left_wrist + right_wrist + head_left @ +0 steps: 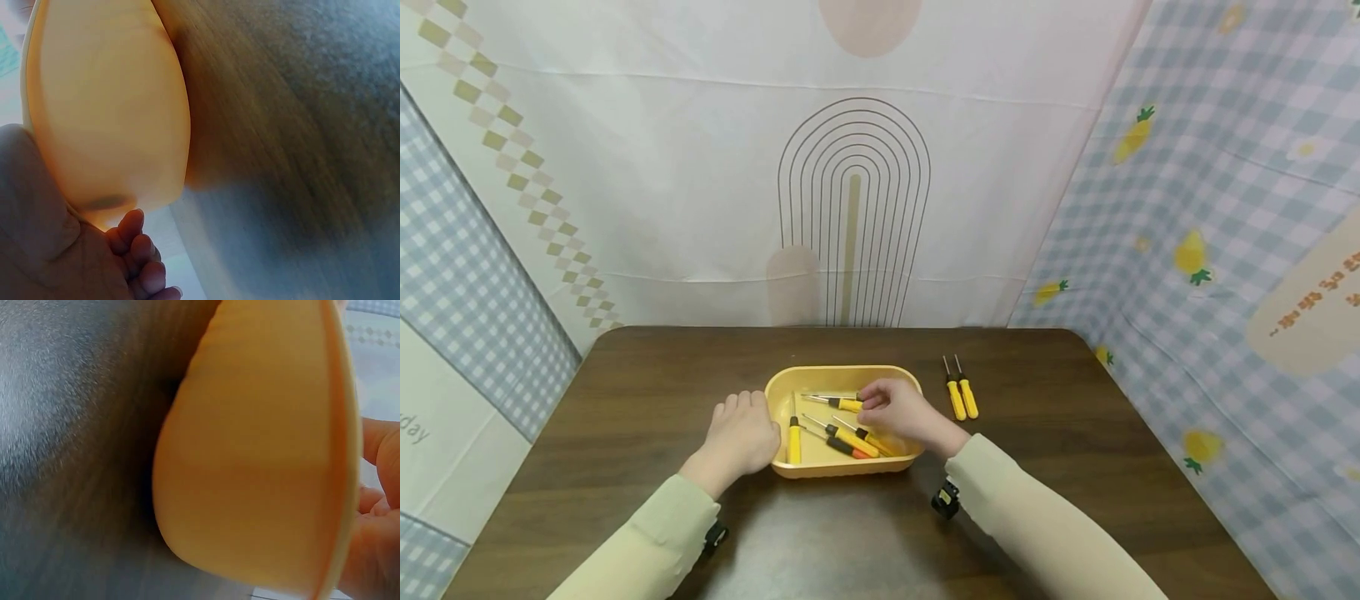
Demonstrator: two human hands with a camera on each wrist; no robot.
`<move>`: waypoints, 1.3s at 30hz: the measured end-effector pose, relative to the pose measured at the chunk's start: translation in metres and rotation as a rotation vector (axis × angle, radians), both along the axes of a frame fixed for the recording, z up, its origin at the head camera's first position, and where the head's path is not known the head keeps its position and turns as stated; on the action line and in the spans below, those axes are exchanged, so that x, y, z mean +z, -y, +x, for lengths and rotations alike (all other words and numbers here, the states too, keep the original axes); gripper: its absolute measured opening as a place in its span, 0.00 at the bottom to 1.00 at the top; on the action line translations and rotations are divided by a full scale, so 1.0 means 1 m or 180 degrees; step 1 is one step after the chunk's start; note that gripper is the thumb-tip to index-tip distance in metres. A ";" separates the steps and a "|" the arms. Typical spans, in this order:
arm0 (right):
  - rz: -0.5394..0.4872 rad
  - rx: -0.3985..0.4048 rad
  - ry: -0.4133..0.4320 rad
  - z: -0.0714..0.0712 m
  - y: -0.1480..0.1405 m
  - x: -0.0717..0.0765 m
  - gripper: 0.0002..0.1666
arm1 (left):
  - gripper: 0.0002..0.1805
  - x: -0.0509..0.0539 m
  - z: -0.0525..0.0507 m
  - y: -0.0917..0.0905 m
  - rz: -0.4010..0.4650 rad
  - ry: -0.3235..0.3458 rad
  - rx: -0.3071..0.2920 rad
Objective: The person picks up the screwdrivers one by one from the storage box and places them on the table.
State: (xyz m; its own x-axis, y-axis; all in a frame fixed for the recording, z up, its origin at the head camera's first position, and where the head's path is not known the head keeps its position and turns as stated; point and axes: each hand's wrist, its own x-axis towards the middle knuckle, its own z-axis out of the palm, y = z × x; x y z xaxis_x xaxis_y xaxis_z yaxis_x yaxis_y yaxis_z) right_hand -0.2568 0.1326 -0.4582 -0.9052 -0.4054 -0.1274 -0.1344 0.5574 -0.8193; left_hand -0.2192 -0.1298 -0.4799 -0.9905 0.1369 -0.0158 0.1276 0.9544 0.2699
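Note:
A shallow yellow plastic bin (850, 470) stands on the table with several screwdrivers inside, mostly yellow-handled with black collars. My left hand (743, 433) grips the bin's left end, thumb side over the rim; in the left wrist view its curled fingers (142, 247) show beyond the wall. Reaching over the right end, my right hand (898, 408) pinches a screwdriver (831, 396) near the back, its handle mostly hidden by the fingers. Another yellow screwdriver (850, 405) lies beside those fingertips. A screwdriver with a black and red handle (842, 447) lies near the front wall. One upright-lying yellow screwdriver (794, 442) is at the left.
Two yellow screwdrivers (955, 400) lie side by side on the brown wooden table (647, 400), right of the bin. Patterned cloth (700, 192) hangs behind the table and along both sides.

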 end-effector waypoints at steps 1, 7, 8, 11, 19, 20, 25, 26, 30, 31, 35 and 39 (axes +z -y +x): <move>0.0022 -0.0002 -0.0007 0.000 0.001 -0.002 0.21 | 0.23 0.000 0.000 0.000 0.0008 0.0008 0.0001; 0.0160 -0.0013 0.0004 0.001 0.004 -0.007 0.18 | 0.22 -0.001 0.000 0.000 0.0024 0.0001 0.0004; 0.0186 -0.0011 0.0004 0.001 0.004 -0.007 0.18 | 0.22 -0.001 0.000 0.000 0.0020 -0.0006 0.0003; 0.0290 -0.0033 0.0041 0.001 0.005 -0.009 0.16 | 0.22 -0.002 0.000 0.000 0.0018 -0.0020 0.0005; 0.0430 -0.0053 0.0124 0.000 0.007 -0.012 0.14 | 0.22 0.000 0.001 -0.001 0.0043 -0.0026 0.0008; 0.0448 -0.0041 0.0116 0.000 0.007 -0.012 0.14 | 0.22 0.000 0.001 -0.001 0.0046 -0.0023 0.0006; 0.0555 -0.0016 0.0073 0.000 0.007 -0.013 0.12 | 0.22 -0.001 0.000 -0.001 0.0029 -0.0026 0.0010; 0.0583 -0.0021 0.0066 0.000 0.007 -0.013 0.12 | 0.22 -0.001 0.000 -0.001 0.0029 -0.0029 0.0011; 0.0650 -0.0052 0.0062 0.000 0.007 -0.015 0.11 | 0.22 -0.002 0.001 -0.002 0.0034 -0.0033 0.0015; 0.0654 -0.0058 0.0062 -0.001 0.007 -0.015 0.11 | 0.22 -0.002 0.001 -0.002 0.0034 -0.0031 0.0015; 0.0629 -0.0079 0.0070 -0.002 0.008 -0.017 0.10 | 0.21 -0.003 0.000 -0.001 0.0025 -0.0043 0.0019; 0.0604 -0.0086 0.0055 -0.002 0.009 -0.016 0.11 | 0.21 -0.002 0.000 -0.001 0.0019 -0.0074 0.0010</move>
